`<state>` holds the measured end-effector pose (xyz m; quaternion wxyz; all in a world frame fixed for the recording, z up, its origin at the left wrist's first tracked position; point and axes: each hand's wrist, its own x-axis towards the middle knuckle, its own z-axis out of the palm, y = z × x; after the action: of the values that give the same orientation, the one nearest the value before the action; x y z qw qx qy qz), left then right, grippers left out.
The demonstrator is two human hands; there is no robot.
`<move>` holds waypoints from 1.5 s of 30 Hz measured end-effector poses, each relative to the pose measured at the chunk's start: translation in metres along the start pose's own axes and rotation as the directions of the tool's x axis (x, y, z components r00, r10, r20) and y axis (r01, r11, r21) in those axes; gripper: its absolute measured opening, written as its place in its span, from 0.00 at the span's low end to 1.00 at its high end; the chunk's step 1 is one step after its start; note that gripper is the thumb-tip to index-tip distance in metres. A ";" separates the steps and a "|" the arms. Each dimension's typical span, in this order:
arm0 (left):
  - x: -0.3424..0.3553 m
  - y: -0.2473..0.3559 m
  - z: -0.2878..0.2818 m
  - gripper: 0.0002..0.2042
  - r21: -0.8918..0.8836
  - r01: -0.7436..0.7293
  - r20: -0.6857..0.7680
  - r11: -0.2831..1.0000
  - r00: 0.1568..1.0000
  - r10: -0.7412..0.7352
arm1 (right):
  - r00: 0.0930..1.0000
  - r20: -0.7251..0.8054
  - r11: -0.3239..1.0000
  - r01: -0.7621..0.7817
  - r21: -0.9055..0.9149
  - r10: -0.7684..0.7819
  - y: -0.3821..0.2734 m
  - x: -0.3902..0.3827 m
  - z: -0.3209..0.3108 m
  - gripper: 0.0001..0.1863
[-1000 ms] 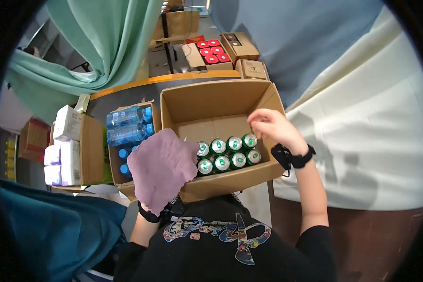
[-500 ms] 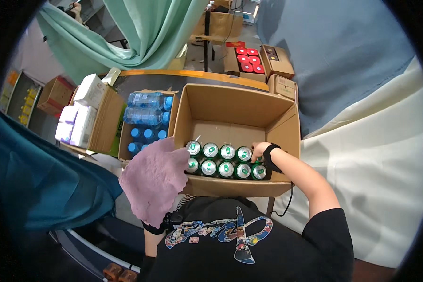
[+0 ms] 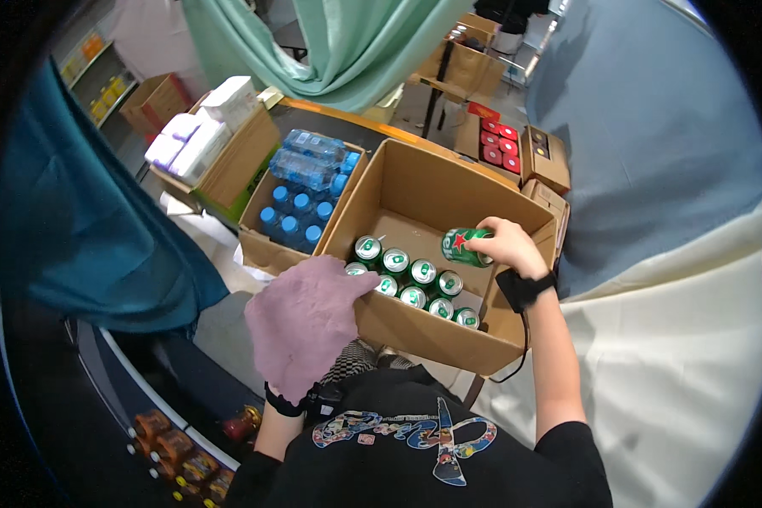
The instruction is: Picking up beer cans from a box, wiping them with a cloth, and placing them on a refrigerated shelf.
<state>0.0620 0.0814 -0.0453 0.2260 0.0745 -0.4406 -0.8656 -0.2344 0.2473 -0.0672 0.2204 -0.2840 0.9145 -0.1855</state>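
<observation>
My right hand is closed around a green drink can with a red star, lying on its side in the air over an open cardboard box. Two rows of upright green cans with silver tops stand along the near side of that box. A mauve cloth covers my left hand, so its fingers are hidden. Cloth and hand are at the box's near left corner, and one cloth edge overlaps a can there. A black band with a cord is on my right wrist.
Left of the box stands a carton of blue-capped water bottles. Beyond it is a carton with white and purple packs. Cartons with red-topped items sit at the far right. Curtains hang around, and bottles lie low at the left.
My right hand has taken a can from the right end of the far row and lifted it, tipping it sideways. The cloth stays over my left hand. The whole view has turned.
</observation>
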 end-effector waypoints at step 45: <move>-0.230 0.108 -0.220 0.28 -0.029 -0.618 -0.412 0.785 0.723 0.554 | 0.107 -0.220 0.047 0.965 0.260 -0.970 -0.402 -0.222 0.279 0.43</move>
<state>0.3730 -0.0292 -0.1071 0.5753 0.0790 -0.3157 -0.7504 0.2483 0.0114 -0.0468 0.0913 -0.7800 0.4382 -0.4373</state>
